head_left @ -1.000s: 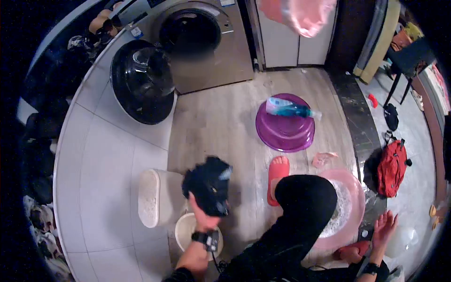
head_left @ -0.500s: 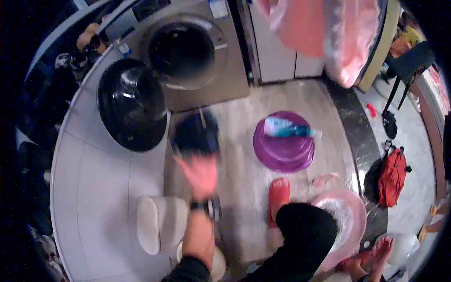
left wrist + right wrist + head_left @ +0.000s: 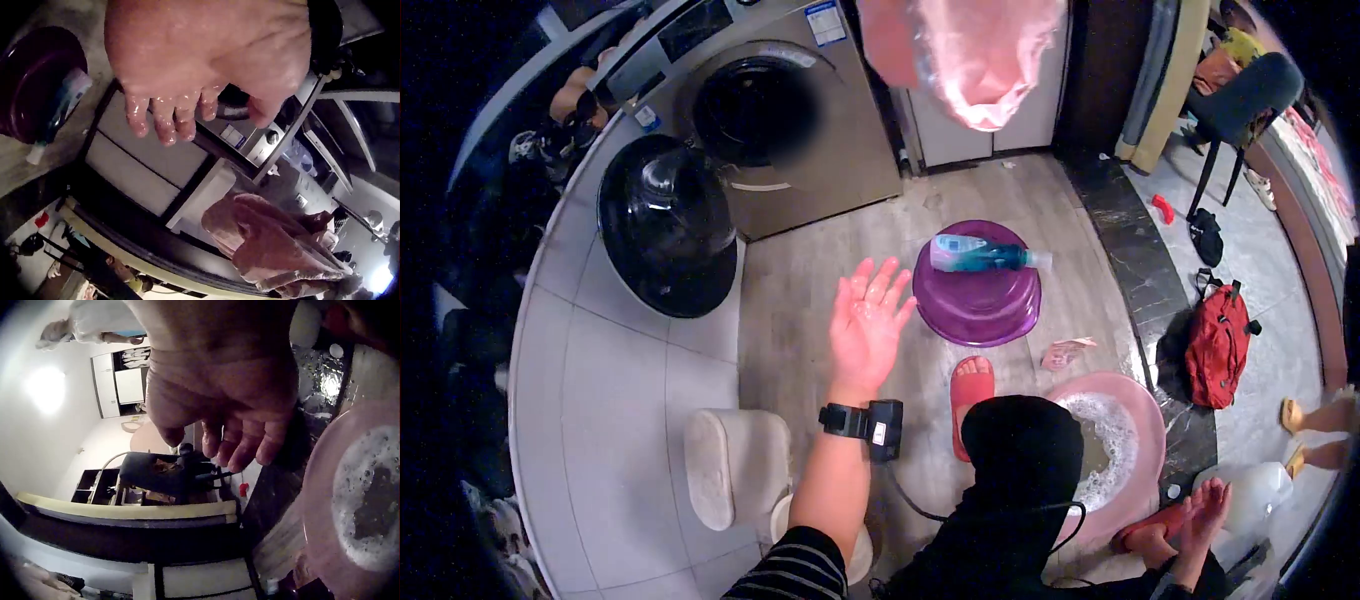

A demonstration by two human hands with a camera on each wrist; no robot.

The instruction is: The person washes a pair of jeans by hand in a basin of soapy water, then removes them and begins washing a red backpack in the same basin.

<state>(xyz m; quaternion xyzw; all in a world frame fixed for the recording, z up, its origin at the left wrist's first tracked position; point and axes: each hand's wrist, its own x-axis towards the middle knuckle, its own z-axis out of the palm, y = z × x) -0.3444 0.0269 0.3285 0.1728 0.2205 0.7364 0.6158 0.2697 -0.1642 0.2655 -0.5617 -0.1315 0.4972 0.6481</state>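
Note:
My left hand [image 3: 868, 325] is stretched out over the floor, palm up, fingers spread and nothing held. The left wrist view shows that same hand [image 3: 200, 56] wet, its fingers extended. Low at the right, my right hand [image 3: 1205, 515] is empty beside the pink basin [image 3: 1155, 440], which holds foamy water. In the right wrist view the right hand [image 3: 225, 387] hangs with relaxed fingers, the basin [image 3: 319, 506] to its right. Near my left fingertips is an upturned purple basin [image 3: 980, 315] with a blue bottle [image 3: 980, 254] lying on it.
A washing machine [image 3: 840, 170] stands at the upper left, its round door [image 3: 670, 230] swung out. Pink cloth [image 3: 980, 60] hangs at the top. A pale bin [image 3: 740, 465] is at lower left. To the right lie a red backpack [image 3: 1220, 345] and a black shoe [image 3: 1206, 238].
The dark cloth left my left hand after that arm swung forward toward the washing machine; it no longer shows. The left hand is now empty. My right hand stays beside the pink basin.

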